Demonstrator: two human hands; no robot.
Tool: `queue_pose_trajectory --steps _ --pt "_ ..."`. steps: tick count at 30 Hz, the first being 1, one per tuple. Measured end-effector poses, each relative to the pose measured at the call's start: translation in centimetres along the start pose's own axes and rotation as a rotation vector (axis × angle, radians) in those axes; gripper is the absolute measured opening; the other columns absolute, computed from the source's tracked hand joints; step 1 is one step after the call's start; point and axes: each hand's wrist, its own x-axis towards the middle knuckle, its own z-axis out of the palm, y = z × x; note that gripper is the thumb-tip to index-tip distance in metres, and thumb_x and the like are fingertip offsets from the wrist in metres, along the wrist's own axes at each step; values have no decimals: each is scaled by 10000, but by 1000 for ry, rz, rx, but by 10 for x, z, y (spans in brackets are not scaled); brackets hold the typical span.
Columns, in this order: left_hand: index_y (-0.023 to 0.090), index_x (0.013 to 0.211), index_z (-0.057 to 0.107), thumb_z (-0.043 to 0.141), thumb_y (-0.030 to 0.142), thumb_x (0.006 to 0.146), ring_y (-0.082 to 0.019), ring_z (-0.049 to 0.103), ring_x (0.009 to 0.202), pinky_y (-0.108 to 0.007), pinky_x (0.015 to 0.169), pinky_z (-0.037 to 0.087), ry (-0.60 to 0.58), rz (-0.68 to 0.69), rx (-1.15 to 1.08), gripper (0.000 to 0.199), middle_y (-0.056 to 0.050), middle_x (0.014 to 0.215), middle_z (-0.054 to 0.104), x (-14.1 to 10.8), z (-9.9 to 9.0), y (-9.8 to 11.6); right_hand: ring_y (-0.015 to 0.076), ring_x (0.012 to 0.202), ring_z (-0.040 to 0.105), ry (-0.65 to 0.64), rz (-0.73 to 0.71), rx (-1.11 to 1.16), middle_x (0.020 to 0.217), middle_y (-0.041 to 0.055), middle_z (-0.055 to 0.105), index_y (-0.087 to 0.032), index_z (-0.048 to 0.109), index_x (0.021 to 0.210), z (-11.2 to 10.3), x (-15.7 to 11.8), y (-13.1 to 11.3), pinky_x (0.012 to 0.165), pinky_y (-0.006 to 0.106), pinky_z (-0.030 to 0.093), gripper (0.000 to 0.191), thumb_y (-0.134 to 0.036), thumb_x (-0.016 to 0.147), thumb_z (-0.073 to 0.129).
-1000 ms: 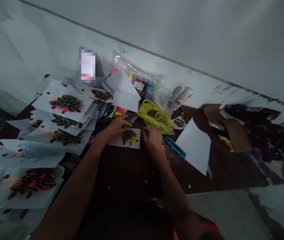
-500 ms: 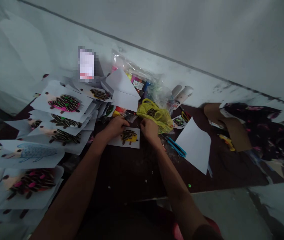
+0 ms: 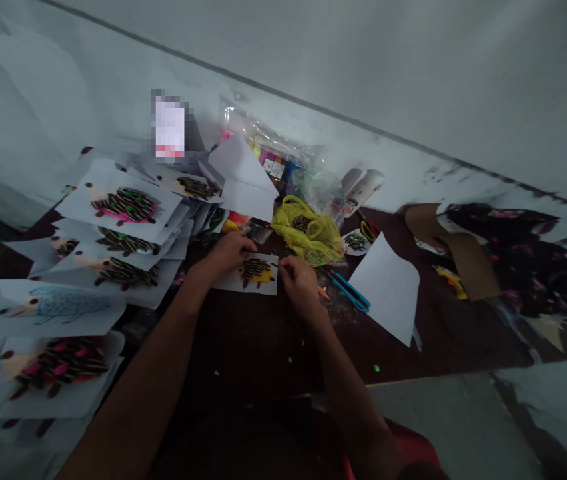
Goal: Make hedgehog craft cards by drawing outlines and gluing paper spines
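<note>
- Right hand [image 3: 300, 283], head view: fingertips bunched at the right edge of the hedgehog card [image 3: 253, 279]; too dim for me to tell whether they pinch anything.
- Left hand [image 3: 226, 257]: curled over the card's upper left; can't tell what it grips, if anything.
- Card lies flat on the dark table [image 3: 258, 340], between both hands.
- Risk I'd flag: card could skid if the right pushes while the left bears lightly.
- Yellow bag [image 3: 316, 241] just behind; an outward swing could snag it or knock the blue tool [image 3: 352, 292].
</note>
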Motion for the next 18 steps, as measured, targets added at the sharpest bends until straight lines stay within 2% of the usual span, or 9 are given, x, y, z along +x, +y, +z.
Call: queue_pose_trajectory --steps 9,13,18 --pt "186 946 796 566 30 750 -193 638 901 -297 838 499 10 19 -12 341 -70 944 729 0 1 -2 188 851 643 -26 -23 12 906 53 703 -201 691 932 5 -7 -4 812 287 478 156 -184 914 536" --pt "186 939 795 556 30 752 -186 638 897 -292 835 498 18 33 -19 341 -67 944 728 0 2 -4 182 905 657 -86 9 -69 958 54 715 -207 708 943 5 -9 -9 847 274 477 176 -175 932 535" --pt "200 941 795 556 35 745 -185 638 906 -293 856 499 16 39 -15 350 -54 945 734 0 3 -5 177 898 652 -106 29 -176 946 51 705 -212 713 951 7 -7 -13 806 254 462 168 -175 939 549"
